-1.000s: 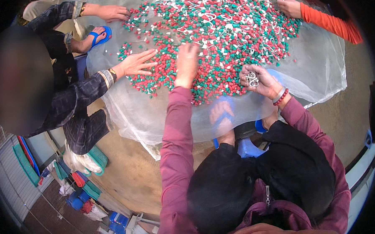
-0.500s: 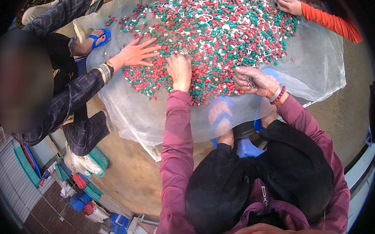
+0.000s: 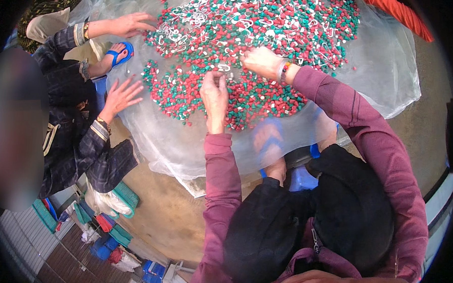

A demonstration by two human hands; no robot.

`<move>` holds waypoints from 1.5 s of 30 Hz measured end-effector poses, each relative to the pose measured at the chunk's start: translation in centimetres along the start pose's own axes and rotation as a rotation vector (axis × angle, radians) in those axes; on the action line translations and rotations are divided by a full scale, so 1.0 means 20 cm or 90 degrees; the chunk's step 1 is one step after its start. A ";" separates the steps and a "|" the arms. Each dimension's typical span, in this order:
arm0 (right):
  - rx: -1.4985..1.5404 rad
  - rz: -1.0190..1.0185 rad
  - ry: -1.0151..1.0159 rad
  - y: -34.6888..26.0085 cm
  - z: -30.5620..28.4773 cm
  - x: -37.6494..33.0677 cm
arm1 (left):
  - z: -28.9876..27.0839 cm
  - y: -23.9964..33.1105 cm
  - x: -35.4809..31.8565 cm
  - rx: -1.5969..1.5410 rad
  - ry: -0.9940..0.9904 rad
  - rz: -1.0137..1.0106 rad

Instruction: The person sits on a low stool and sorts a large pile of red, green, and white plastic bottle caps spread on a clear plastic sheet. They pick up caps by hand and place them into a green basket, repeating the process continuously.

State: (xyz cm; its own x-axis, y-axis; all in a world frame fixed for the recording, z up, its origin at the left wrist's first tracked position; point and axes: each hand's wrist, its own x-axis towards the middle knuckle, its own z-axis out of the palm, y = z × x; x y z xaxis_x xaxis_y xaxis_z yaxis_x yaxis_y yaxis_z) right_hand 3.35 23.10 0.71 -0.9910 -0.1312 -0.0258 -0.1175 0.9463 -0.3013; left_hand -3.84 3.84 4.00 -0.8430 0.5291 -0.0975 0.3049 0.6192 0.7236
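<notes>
Beads, small, hard, red, green and white, lie in a big heap on a thin clear plastic sheet spread on the ground. Some white hook shapes are mixed in. Your left hand sits on the near edge of the heap with its fingers curled together, pinching something too small to make out. Your right hand rests just beside it, fingers bent down onto the beads; you cannot tell what they grip. Another person's hand lies flat on bare sheet to your left, fingers spread. Bare sheet rings the heap.
</notes>
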 end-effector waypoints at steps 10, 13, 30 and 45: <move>0.824 0.357 -0.026 -0.08 -0.17 -0.34 | 0.02 -0.09 0.19 0.286 -0.043 0.253; 1.628 0.200 -0.005 -0.05 -0.23 -0.48 | 0.08 -0.14 0.22 0.412 -0.095 0.257; 1.761 0.488 0.015 -0.12 -0.07 -0.56 | 0.05 0.56 -0.12 -0.004 -0.188 0.271; 1.838 0.503 0.020 -0.06 -0.05 -0.68 | 0.09 0.02 0.29 0.188 -0.125 0.049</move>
State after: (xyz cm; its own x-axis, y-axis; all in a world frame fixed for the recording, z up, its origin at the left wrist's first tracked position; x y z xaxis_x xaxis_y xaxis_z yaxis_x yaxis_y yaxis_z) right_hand 16.86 24.07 2.44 -0.8279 -0.2068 -0.5213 0.1448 -0.9768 0.1575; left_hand -7.82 8.16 2.49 -0.7204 0.6641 -0.2002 0.5033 0.6991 0.5079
